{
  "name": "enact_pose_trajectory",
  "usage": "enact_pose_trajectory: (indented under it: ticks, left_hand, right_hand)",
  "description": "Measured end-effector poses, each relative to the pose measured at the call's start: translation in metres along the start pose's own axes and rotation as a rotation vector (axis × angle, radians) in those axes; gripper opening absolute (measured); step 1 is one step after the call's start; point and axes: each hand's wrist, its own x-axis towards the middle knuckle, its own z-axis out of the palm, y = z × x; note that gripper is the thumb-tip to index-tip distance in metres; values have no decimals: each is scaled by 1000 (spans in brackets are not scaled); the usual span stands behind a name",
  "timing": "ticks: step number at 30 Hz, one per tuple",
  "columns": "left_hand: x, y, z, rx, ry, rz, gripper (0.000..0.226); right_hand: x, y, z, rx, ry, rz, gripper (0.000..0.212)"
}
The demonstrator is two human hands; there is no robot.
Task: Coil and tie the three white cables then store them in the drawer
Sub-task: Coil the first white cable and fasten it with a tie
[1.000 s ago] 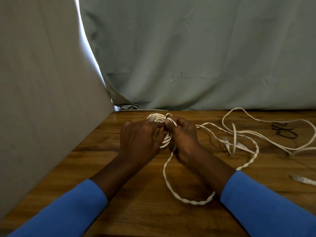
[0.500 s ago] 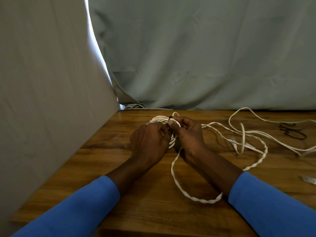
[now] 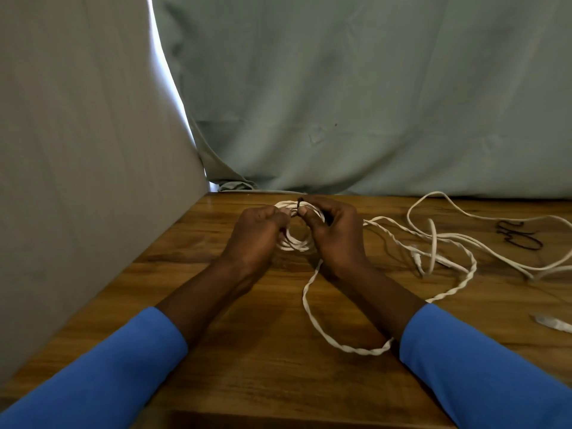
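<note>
Close together, the left hand (image 3: 257,239) grips the white cable coil (image 3: 295,244) near the desk's (image 3: 247,366) far edge, and the right hand (image 3: 335,236) pinches a dark tie (image 3: 299,206) at the coil's top. Loose white cables (image 3: 448,239) sprawl to the right, with spare dark ties (image 3: 520,238) beyond.

Twisted white cable coil (image 3: 294,244), dark tie (image 3: 299,202) at its top, tail trailing; other white cables (image 3: 434,243) sprawl loose

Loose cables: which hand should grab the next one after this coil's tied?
Right, probably. The loose cables and dark ties lie on the right of the table, nearer the right hand; the left hand sits on the coil's far side.
</note>
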Motion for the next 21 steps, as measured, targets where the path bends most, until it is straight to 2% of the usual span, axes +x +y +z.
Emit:
enact_pose_trajectory:
  ticks: [3,8,11,14,18,21]
  left_hand:
    - [-1,4,-5,-131,-97,-101,38]
    - [-1,2,-9,-153,-157,-81,40]
    - [-3,8,-9,-81,-150,-9,39]
    - [5,6,-19,153,-59,214,34]
    - [20,-1,-44,748,194,668,23]
    - [24,0,-55,856,280,799,22]
  right_hand:
    - [3,4,-2,-103,-14,-22,19]
    - [6,10,-3,-83,-81,-24,12]
    - [8,10,-5,-107,-116,-35,10]
    - [7,7,-6,-141,-181,-45,13]
    - [6,-3,-11,-160,-286,-78,17]
    - [3,-14,-14,-142,-379,-101,15]
